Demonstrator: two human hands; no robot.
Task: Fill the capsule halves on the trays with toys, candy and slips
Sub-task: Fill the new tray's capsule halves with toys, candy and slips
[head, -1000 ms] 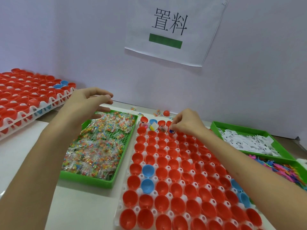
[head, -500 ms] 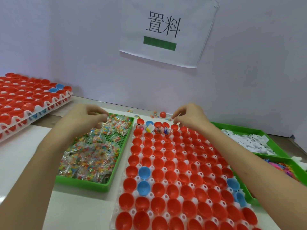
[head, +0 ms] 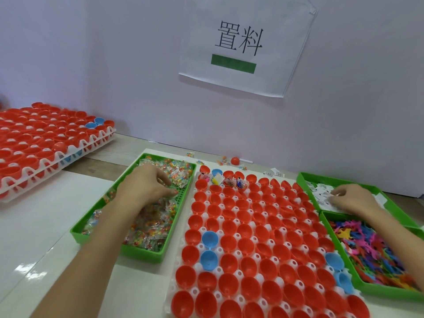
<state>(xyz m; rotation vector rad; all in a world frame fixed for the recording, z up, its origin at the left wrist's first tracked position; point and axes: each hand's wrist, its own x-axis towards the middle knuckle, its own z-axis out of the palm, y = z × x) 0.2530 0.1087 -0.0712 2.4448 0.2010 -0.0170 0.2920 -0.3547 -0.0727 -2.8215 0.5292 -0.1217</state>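
L hand (head: 146, 187): down in the green candy tray (head: 142, 254), fingers bent, tips among the clear candy packs (head: 156, 223); can't tell if a pack is pinched.
R hand (head: 353, 198): in the green slip tray (head: 321, 177), fingers curled onto the white slips (head: 321, 193); grip on a slip can't be made out.
Btwn hands: white capsule tray (head: 220, 218) w/ rows of red capsule halves (head: 250, 244), open side up, plus a few blue halves (head: 209, 239).
Filled halves (head: 229, 181): a few in the far row, just R of the L hand's fingertips.
Toys (head: 367, 246): bright mixed pcs in the toy tray (head: 385, 292), under the R forearm, near side of the slips.
Far L of L hand: stacked trays (head: 46, 138) of red halves.
Beyond hands: wall sign (head: 243, 47); loose red capsule (head: 234, 160) at the wall's foot.
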